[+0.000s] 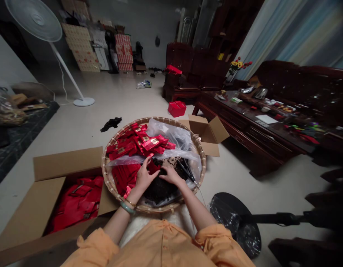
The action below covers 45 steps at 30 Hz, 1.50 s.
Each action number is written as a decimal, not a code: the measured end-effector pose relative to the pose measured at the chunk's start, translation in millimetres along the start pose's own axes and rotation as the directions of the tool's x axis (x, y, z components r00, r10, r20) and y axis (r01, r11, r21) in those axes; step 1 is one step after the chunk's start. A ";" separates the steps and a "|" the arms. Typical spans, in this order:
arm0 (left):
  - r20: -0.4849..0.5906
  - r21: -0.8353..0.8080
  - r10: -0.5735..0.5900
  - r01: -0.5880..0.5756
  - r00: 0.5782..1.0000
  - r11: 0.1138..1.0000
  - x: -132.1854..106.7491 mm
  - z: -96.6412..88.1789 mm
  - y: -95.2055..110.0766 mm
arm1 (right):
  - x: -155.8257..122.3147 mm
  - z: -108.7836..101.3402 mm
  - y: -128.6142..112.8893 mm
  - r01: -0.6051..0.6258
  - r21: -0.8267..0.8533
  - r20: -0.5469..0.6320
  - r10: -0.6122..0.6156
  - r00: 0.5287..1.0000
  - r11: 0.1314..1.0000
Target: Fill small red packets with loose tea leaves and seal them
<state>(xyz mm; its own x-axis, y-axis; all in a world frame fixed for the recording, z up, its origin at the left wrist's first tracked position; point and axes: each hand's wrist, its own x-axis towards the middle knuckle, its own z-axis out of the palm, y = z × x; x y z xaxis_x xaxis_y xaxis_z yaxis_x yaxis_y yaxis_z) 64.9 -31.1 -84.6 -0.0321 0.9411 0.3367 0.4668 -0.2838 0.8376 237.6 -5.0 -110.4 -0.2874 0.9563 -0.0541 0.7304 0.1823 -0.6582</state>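
Note:
A round woven bamboo tray (202,163) sits in front of me. My left hand (145,178) curls its thumb and fingers around a small dark red packet (153,167). Close on its right, my right hand (172,175) has its fingers drawn together above dark loose tea leaves (159,190); what they hold, if anything, is hidden. Filled-looking red packets (149,142) are heaped at the tray's far side, and flatter red packets (123,178) lie at its left. Beside my right hand rests a black tong-shaped tool (186,169) with a pale cord. Clear plastic sheeting (171,133) lines the tray.
On the left stands an open cardboard box (46,207) full of red packets. Another open box (210,135) and a red box (177,108) lie beyond the tray. A black round base (243,237) is at right, near a long wooden table (238,126). A white fan (84,101) stands far left.

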 end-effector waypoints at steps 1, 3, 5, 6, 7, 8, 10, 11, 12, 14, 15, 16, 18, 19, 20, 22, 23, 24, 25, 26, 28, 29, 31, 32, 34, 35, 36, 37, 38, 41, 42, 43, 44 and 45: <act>0.009 0.026 0.042 -0.042 0.999 0.999 -0.9 -1.0 -0.1 | 1.4 1.7 -1.6 0.013 0.002 -0.003 -0.013 1.000 1.000; 0.029 0.105 0.126 -0.129 0.992 0.986 -2.7 -3.6 0.0 | 3.6 1.9 -3.1 0.013 0.047 -0.031 -0.012 0.999 0.999; 0.058 0.175 0.190 -0.198 0.980 0.965 -3.9 -6.4 0.4 | 4.2 -0.4 -0.6 -0.005 0.081 -0.060 0.010 0.998 0.997; 0.070 0.199 0.207 -0.217 0.976 0.956 -4.4 -7.5 0.7 | 3.7 -2.0 2.0 -0.017 0.097 -0.076 0.024 0.997 0.995; 0.078 0.217 0.215 -0.227 0.973 0.949 -4.7 -8.3 1.0 | 2.7 -3.8 5.0 -0.030 0.117 -0.094 0.041 0.995 0.993; 0.080 0.234 0.220 -0.233 0.972 0.944 -4.8 -8.9 1.4 | 1.4 -6.0 7.8 -0.043 0.139 -0.111 0.059 0.992 0.989; 0.074 0.270 0.229 -0.241 0.971 0.932 -4.7 -9.2 2.3 | -1.9 -12.5 10.5 -0.069 0.184 -0.136 0.094 0.986 0.981; 0.073 0.289 0.234 -0.245 0.970 0.926 -4.5 -9.0 2.8 | -3.7 -17.1 9.3 -0.075 0.236 -0.151 0.112 0.982 0.969; 0.073 0.305 0.239 -0.250 0.968 0.919 -4.2 -8.6 3.3 | -5.3 -22.8 5.9 -0.067 0.311 -0.168 0.124 0.978 0.948; 0.074 0.330 0.245 -0.256 0.967 0.909 -3.5 -7.4 4.2 | -8.2 -36.4 -7.7 -0.007 0.509 -0.213 0.134 0.968 0.861; 0.073 0.338 0.246 -0.256 0.966 0.906 -3.1 -6.6 4.5 | -9.5 -43.5 -17.3 0.047 0.580 -0.231 0.109 0.967 0.813; 0.074 0.343 0.246 -0.257 0.966 0.903 -2.8 -5.8 4.8 | -10.5 -50.2 -28.0 0.081 0.613 -0.241 0.088 0.967 0.786; 0.080 0.348 0.245 -0.258 0.966 0.901 -2.6 -4.2 5.0 | -11.8 -60.2 -49.9 0.127 0.595 -0.240 0.025 0.970 0.794; 0.084 0.348 0.245 -0.258 0.966 0.901 -2.6 -3.6 4.9 | -12.1 -63.1 -59.8 0.162 0.547 -0.261 -0.017 0.965 0.821; 0.087 0.346 0.244 -0.259 0.966 0.902 -2.8 -3.1 4.5 | -12.2 -64.5 -68.2 0.195 0.481 -0.289 -0.055 0.956 0.855; 0.092 0.343 0.239 -0.256 0.967 0.904 -3.3 -2.9 3.4 | -12.1 -63.8 -79.6 0.245 0.356 -0.321 -0.128 0.939 0.902; 0.093 0.343 0.233 -0.251 0.968 0.905 -3.6 -3.2 2.7 | -12.0 -62.6 -82.6 0.259 0.311 -0.331 -0.151 0.932 0.915; 0.096 0.344 0.226 -0.246 0.969 0.906 -3.8 -3.6 2.0 | -11.9 -61.3 -83.8 0.266 0.284 -0.339 -0.164 0.927 0.921; 0.098 0.345 0.222 -0.243 0.970 0.907 -4.0 -4.2 1.6 | -11.9 -60.2 -83.5 0.268 0.275 -0.346 -0.165 0.924 0.923; 0.098 0.346 0.221 -0.241 0.970 0.906 -4.0 -4.9 1.3 | -11.9 -59.4 -81.8 0.264 0.282 -0.356 -0.155 0.921 0.922; 0.089 0.346 0.228 -0.245 0.970 0.906 -3.8 -6.1 1.6 | -12.5 -58.9 -75.0 0.246 0.326 -0.383 -0.110 0.917 0.913; 0.082 0.345 0.234 -0.248 0.969 0.905 -3.6 -6.5 2.1 | -13.1 -59.0 -70.3 0.233 0.350 -0.390 -0.085 0.917 0.907; 0.069 0.345 0.243 -0.252 0.968 0.904 -3.4 -6.8 3.3 | -15.0 -59.2 -60.1 0.205 0.363 -0.378 -0.058 0.924 0.909; 0.065 0.344 0.244 -0.251 0.968 0.905 -3.4 -6.6 3.8 | -16.3 -58.9 -55.5 0.193 0.346 -0.359 -0.061 0.931 0.918; 0.064 0.339 0.246 -0.253 0.967 0.906 -4.0 -5.3 4.5 | -18.9 -57.5 -49.0 0.179 0.301 -0.316 -0.079 0.945 0.937; 0.066 0.336 0.248 -0.256 0.966 0.906 -4.4 -4.3 4.7 | -19.8 -56.3 -47.7 0.177 0.294 -0.309 -0.082 0.948 0.939; 0.070 0.333 0.252 -0.260 0.965 0.906 -4.8 -3.1 5.0 | -20.3 -54.8 -47.9 0.179 0.303 -0.308 -0.081 0.948 0.936; 0.076 0.330 0.256 -0.266 0.964 0.906 -5.2 -1.8 5.3 | -20.3 -53.1 -49.4 0.183 0.322 -0.308 -0.080 0.948 0.929; 0.083 0.326 0.262 -0.275 0.961 0.904 -5.5 -0.5 5.7 | -19.8 -51.5 -51.9 0.190 0.345 -0.304 -0.082 0.949 0.919; 0.106 0.309 0.291 -0.310 0.951 0.899 -5.8 2.3 7.0 | -17.1 -47.8 -62.6 0.222 0.368 -0.287 -0.116 0.951 0.903; 0.112 0.303 0.301 -0.321 0.947 0.897 -5.7 2.6 7.2 | -16.3 -47.3 -66.1 0.231 0.363 -0.293 -0.125 0.948 0.903; 0.116 0.299 0.309 -0.329 0.944 0.895 -5.6 2.7 7.2 | -15.9 -47.3 -69.2 0.238 0.357 -0.304 -0.129 0.944 0.903; 0.118 0.299 0.313 -0.334 0.942 0.894 -5.6 2.5 7.1 | -15.9 -47.6 -71.5 0.243 0.348 -0.317 -0.130 0.939 0.905; 0.120 0.304 0.314 -0.336 0.942 0.892 -5.8 2.3 6.7 | -16.3 -48.2 -73.2 0.246 0.334 -0.329 -0.132 0.935 0.910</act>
<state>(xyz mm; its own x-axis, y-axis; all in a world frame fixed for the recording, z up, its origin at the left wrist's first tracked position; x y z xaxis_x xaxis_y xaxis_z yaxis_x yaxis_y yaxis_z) 70.2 -38.0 -81.9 0.2222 0.8193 0.5286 0.6957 -0.5130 0.5028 218.6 -22.9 -25.1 -0.1608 0.9454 0.2834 0.3872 0.3246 -0.8630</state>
